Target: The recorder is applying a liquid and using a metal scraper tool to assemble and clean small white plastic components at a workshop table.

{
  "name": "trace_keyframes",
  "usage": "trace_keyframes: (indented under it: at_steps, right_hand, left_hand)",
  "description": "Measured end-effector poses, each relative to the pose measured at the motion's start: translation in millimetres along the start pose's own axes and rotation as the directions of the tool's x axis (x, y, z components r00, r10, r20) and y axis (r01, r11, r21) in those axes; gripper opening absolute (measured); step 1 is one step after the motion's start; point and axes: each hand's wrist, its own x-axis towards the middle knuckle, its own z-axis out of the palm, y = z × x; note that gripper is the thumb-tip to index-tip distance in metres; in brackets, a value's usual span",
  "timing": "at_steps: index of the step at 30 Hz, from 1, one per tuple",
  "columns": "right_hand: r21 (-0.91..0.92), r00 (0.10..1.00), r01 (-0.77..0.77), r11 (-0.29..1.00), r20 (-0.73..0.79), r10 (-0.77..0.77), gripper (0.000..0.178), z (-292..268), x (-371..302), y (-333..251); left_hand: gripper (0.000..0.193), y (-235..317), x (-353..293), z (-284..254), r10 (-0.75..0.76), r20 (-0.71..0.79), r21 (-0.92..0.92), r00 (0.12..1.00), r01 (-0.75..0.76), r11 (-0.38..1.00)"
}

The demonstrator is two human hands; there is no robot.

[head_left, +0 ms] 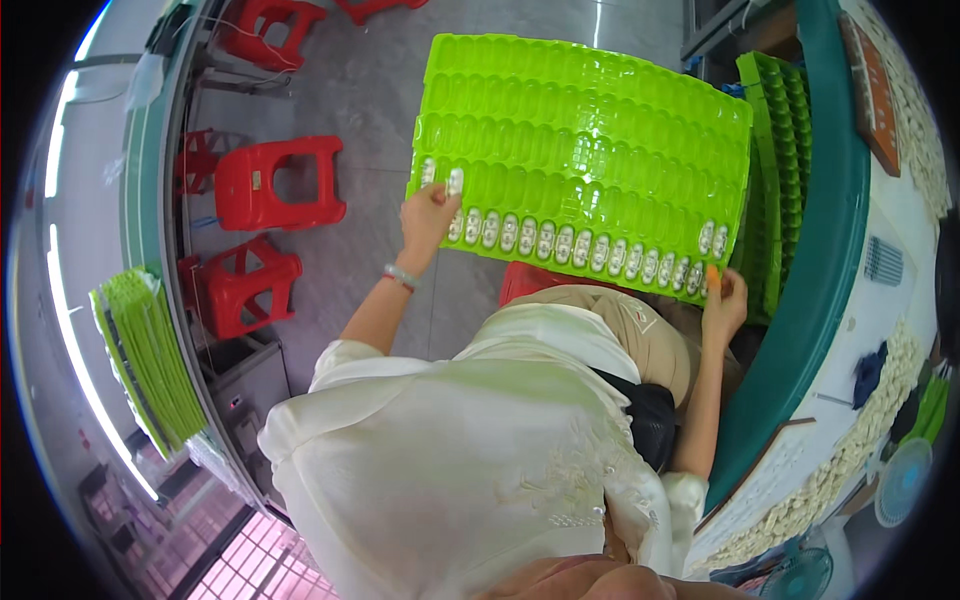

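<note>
A bright green plastic tray (pixel 590 130) with rows of small pockets lies tilted over my lap. Its nearest row is filled with several small white oblong parts (pixel 560 243); a few more sit at the left of the second row. My left hand (pixel 428 215) is at the tray's near left corner, fingers pinching one white part (pixel 455 182) at a second-row pocket. My right hand (pixel 722 300) grips the tray's near right corner and has an orange fingertip cover (pixel 712 270). I wear a white blouse and a bracelet on my left wrist.
Red plastic stools (pixel 280 185) stand on the grey floor to the left. A stack of green trays (pixel 150 360) leans at the far left, another (pixel 778 170) stands at the right beside a green-edged workbench (pixel 830 250) strewn with small white parts (pixel 880 390). A blue fan (pixel 900 480) sits at the lower right.
</note>
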Motion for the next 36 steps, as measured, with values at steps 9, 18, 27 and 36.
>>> trace_keyframes:
  at_steps: [9, 18, 27, 36]
  right_hand:
    - [0.374, 0.966, -0.249, 0.894, 0.166, 0.2, 0.011, -76, -105, -29]
    - [0.432, 0.944, -0.251, 0.866, -0.088, 0.317, 0.017, -147, -183, -48]
    - [0.281, 0.638, -0.309, 0.908, -0.647, 0.417, 0.022, -254, -313, -11]
    - [-0.101, 0.569, -0.513, 0.852, -0.783, 0.25, 0.06, -333, -285, 132]
  left_hand:
    - [0.034, -18, 43, 7, 0.152, -0.108, 0.278, 0.982, -0.117, 0.953]
    - [0.028, 11, 73, 4, 0.488, 0.053, 0.189, 0.871, -0.488, 0.852]
    - [0.016, 401, -136, 8, 0.995, -0.077, -0.55, -0.057, -0.83, -0.09]
    - [0.03, 581, -370, 145, 0.824, -0.107, -0.605, -0.557, -0.621, -0.498]
